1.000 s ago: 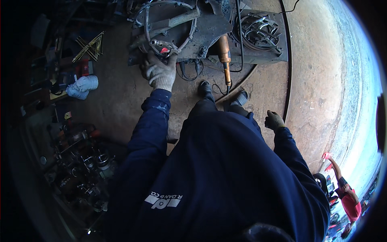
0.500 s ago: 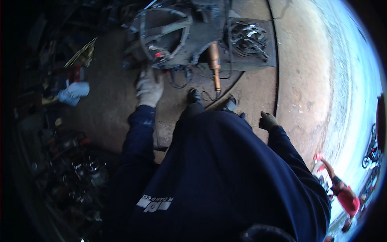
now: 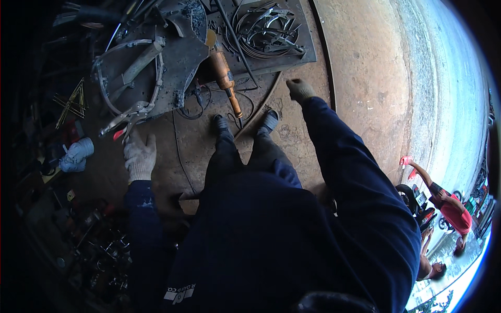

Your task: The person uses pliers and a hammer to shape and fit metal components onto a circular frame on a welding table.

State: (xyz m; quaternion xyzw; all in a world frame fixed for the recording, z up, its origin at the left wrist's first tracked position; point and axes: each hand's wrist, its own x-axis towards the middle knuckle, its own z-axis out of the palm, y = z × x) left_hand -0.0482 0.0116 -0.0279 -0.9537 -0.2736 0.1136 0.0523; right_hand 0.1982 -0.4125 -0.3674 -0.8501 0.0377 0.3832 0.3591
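My left hand [image 3: 140, 159], in a pale knit glove, is at the near left edge of the metal work table [image 3: 175, 86]. Its fingers close on metal locking pliers [image 3: 130, 116] with a red lever, while the thumb points outward; the fingertips are partly hidden. The pliers lie against the near rim of a round metal hoop [image 3: 162, 68] that has a flat bar across it. My right hand [image 3: 300, 90], also gloved, is held in a loose fist off the table's front right, with nothing seen in it.
An orange-brown angle grinder [image 3: 223, 73] hangs over the table's front edge, its cord near my feet. Coiled metal strips [image 3: 266, 31] lie at the back right. Blue-white cloth [image 3: 77, 155] and a yellow triangular frame [image 3: 70, 103] are at left. Two people are far right.
The view has swung, so the table now sits further left. The pliers have come from inside the hoop to its near edge with my left hand. My right hand has reached forward.
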